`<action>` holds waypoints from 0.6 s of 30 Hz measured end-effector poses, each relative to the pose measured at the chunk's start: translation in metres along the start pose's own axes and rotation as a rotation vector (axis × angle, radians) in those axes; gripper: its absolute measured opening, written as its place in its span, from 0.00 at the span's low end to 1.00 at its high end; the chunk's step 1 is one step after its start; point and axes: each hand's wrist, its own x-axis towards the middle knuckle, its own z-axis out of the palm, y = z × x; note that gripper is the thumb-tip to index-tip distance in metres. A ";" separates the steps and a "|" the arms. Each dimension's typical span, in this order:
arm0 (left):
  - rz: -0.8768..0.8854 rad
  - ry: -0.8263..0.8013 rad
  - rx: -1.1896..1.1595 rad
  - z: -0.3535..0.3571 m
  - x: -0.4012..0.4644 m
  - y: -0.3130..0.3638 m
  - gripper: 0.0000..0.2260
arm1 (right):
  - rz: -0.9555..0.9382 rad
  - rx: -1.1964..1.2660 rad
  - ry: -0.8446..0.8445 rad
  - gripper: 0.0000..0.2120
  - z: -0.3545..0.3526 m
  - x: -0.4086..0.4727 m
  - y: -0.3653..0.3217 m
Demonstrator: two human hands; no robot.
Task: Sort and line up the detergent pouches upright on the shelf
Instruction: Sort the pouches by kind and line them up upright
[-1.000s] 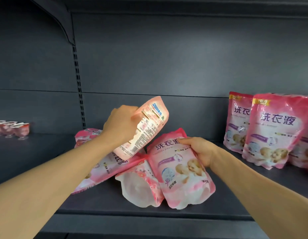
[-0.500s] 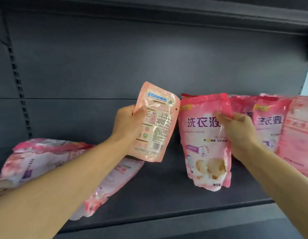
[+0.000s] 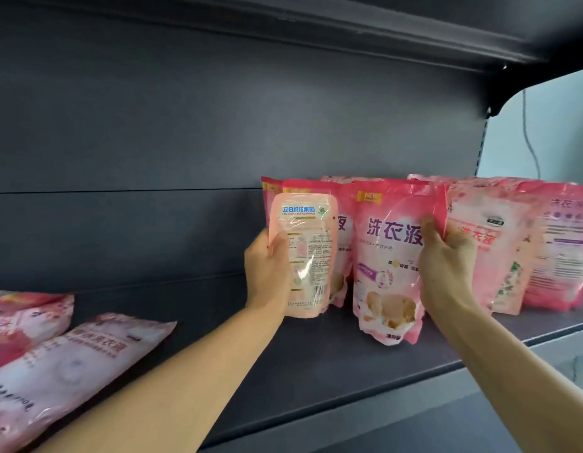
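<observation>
While the right hand (image 3: 447,256) is gripping the large glossy pink detergent pouch (image 3: 386,256) by its upper edge, its base is touching the dark grey shelf (image 3: 316,361), in front of the upright row of pink pouches (image 3: 512,243). The left hand (image 3: 267,273) is holding a smaller pale pink pouch (image 3: 305,253) left of it, label outward. Ideally, she is seating each base flat, faces forward, before letting go. Other pink pouches lying flat (image 3: 64,364) are waiting far left.

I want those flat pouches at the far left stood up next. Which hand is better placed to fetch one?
Left, probably. The left hand is nearer the flat pouches, though it first must set down its pale pouch. The right hand grips a pouch by the upright row.
</observation>
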 end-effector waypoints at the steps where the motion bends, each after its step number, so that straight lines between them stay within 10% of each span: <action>1: 0.005 0.000 -0.007 0.004 -0.001 -0.004 0.10 | -0.009 0.004 0.003 0.12 -0.001 0.001 0.003; 11: -0.023 0.016 0.012 0.018 -0.018 -0.030 0.11 | -0.066 -0.053 -0.086 0.18 -0.017 0.007 0.013; 16: -0.045 -0.118 0.143 0.014 -0.025 -0.032 0.10 | -0.080 -0.260 -0.218 0.04 -0.029 -0.003 0.008; 18: -0.074 -0.153 0.190 0.013 -0.028 -0.034 0.11 | -0.114 -0.367 -0.259 0.21 -0.035 -0.012 0.008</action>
